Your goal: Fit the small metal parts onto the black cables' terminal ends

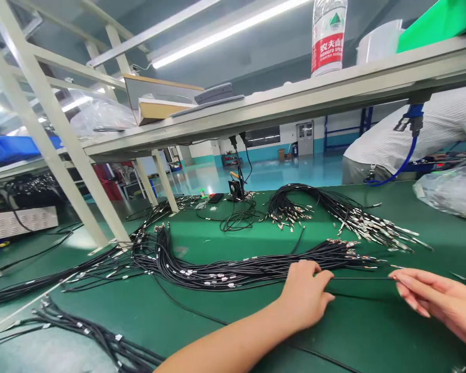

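A thin black cable runs nearly straight between my two hands, a little above the green table surface. My left hand pinches it at its left part, close to the front of a long bundle of black cables. At the cable's right end, my right hand holds the tip between thumb and fingers; a small reddish spot shows there. The bundle has white labels along it and bare or metal-tipped ends to the right. Another loose black cable passes under my left forearm.
A looped cable bundle with pale ends lies farther back. More cables rest at the front left. A shelf bearing a water bottle crosses above. A plastic bag and a bending person are at the right.
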The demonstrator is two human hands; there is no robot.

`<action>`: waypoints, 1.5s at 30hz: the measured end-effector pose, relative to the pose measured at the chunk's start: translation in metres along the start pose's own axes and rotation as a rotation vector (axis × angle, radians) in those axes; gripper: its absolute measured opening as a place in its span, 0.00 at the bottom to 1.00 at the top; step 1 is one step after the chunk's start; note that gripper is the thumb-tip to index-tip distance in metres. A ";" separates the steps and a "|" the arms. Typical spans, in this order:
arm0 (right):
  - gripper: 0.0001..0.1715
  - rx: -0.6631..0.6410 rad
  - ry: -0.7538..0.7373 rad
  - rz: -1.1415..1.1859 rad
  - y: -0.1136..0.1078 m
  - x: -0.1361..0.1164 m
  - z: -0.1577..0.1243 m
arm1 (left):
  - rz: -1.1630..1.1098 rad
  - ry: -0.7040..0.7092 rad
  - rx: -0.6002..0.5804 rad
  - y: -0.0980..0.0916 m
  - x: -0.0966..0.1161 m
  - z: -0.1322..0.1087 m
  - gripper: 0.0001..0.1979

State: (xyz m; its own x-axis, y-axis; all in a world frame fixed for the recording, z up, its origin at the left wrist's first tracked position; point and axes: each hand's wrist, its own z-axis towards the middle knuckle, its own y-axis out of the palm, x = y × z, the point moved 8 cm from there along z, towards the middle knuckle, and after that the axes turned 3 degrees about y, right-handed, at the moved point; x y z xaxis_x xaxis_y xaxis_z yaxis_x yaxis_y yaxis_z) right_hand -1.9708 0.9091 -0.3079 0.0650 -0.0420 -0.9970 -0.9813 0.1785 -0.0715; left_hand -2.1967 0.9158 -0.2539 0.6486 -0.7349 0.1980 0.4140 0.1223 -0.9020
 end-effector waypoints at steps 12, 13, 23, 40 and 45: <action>0.23 0.113 0.026 0.305 -0.009 0.005 0.003 | 0.371 -0.094 -0.165 -0.015 -0.068 -0.059 0.18; 0.22 0.118 0.027 0.301 -0.010 0.007 0.004 | 0.391 -0.099 -0.165 -0.012 -0.066 -0.054 0.18; 0.16 0.114 0.024 0.212 -0.009 0.003 0.001 | 0.328 -0.040 -0.236 0.014 -0.031 -0.009 0.14; 0.13 0.166 0.005 0.042 -0.019 -0.008 0.004 | -0.161 0.033 -0.436 0.021 -0.003 0.000 0.09; 0.13 0.046 -0.022 -0.147 -0.007 -0.010 0.004 | -0.156 -0.019 -0.384 0.045 0.016 0.023 0.07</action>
State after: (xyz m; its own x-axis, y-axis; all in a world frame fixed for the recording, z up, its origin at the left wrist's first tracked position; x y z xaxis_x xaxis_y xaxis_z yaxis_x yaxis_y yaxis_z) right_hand -1.9639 0.9120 -0.2973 0.2119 -0.0496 -0.9760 -0.9516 0.2170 -0.2176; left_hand -2.1531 0.9250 -0.2825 0.6103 -0.7119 0.3475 0.2419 -0.2502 -0.9375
